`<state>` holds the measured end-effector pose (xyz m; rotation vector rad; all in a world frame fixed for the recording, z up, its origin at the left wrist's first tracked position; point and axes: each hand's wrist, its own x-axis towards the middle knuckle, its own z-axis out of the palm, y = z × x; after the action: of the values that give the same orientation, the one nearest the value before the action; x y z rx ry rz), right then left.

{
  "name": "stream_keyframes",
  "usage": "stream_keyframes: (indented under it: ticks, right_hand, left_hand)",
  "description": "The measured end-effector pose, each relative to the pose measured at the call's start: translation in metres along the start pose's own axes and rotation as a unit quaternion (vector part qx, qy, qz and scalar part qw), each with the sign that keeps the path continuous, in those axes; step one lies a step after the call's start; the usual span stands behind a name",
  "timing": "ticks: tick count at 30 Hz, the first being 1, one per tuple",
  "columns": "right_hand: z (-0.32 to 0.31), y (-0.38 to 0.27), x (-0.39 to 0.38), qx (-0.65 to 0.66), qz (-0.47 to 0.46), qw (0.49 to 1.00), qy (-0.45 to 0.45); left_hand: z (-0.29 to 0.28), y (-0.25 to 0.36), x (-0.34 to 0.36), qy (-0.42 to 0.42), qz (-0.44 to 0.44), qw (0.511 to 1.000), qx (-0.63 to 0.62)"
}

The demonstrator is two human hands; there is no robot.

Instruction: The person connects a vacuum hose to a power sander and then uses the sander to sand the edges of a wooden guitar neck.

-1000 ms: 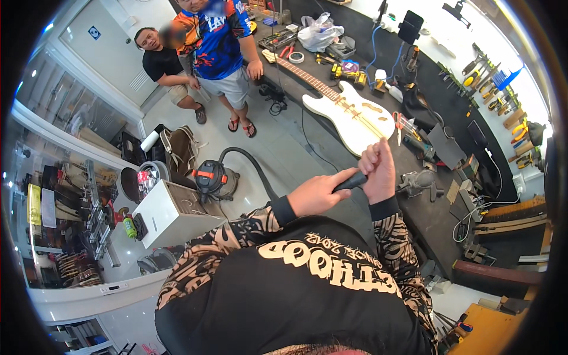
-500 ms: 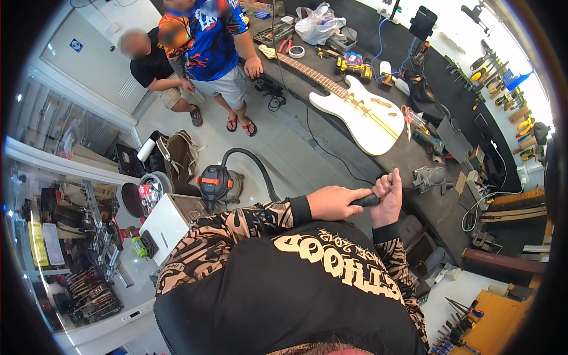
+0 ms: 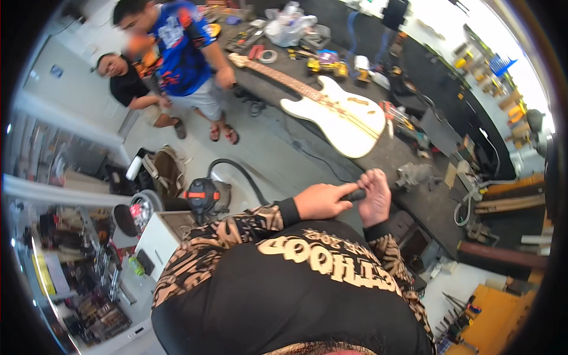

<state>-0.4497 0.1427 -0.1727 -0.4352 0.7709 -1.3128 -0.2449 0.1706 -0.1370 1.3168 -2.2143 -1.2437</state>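
My left hand (image 3: 322, 200) grips a short black cylindrical thing (image 3: 355, 195), its index finger stretched along it. The rest of that thing is hidden, so its kind does not show. At its far end is my right hand (image 3: 375, 198), palm turned toward me, with loosely bent fingers apart from it or barely touching. Beyond both hands, a white electric guitar (image 3: 355, 130) with a wooden neck lies on the dark workbench (image 3: 423, 198). It bears a striped centre and bare cavities.
A shop vacuum (image 3: 204, 194) with a black hose (image 3: 239, 167) stands on the floor at left. Two people (image 3: 183, 59) are at the far left, one at the bench. Pliers (image 3: 389, 115), a plastic bag (image 3: 290, 26) and a yellow-black power tool (image 3: 325, 66) lie around the guitar.
My right hand has loosened from its curl around the black thing and turned its palm up. The whole view has shifted slightly, and the crouching person's head has turned.
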Motion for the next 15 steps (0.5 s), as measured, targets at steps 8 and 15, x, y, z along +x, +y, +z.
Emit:
stream_keyframes:
  ticks: [8,15]
  right_hand:
    - [-0.013,-0.145,0.084,-0.376,-0.431,0.820,0.026]
    - [-0.001,-0.274,0.074,-0.459,-0.676,0.565,-0.115]
  left_hand:
    - [-0.008,0.015,0.059,0.025,-0.089,0.996,0.015]
    - [0.002,0.015,0.088,0.013,-0.184,0.982,0.030]
